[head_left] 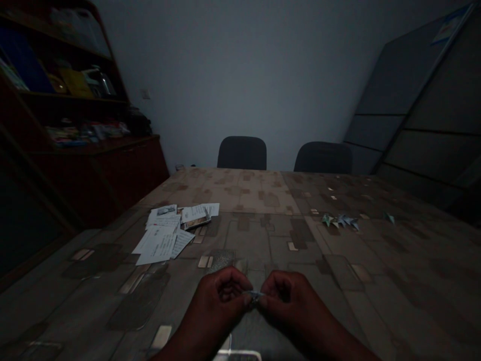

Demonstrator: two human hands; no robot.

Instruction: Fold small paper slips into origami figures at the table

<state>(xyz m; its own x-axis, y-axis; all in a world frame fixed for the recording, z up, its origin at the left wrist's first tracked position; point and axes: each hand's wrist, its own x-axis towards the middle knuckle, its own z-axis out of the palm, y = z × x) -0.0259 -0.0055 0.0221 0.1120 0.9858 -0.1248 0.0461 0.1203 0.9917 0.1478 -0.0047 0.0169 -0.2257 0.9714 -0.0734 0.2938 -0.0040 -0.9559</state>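
Close to the table's near side, my left hand [225, 293] and my right hand [288, 293] meet almost fingertip to fingertip. Between them is a small, pale bluish piece of folded paper [256, 293], pinched from both sides by thumbs and fingers. Its exact shape is mostly covered by the fingertips and dim light. Off to the right lies a row of several small folded paper pieces [340, 221], greenish and bluish, with one more folded piece [390, 217] apart from them.
Loose printed paper sheets [160, 243] overlap at the left of the patterned tablecloth [259, 235]. A dark object with a bright rim [238, 356] shows at the bottom edge. Two chairs [242, 152] stand beyond the table, and a shelf cabinet [97, 155] is at left.
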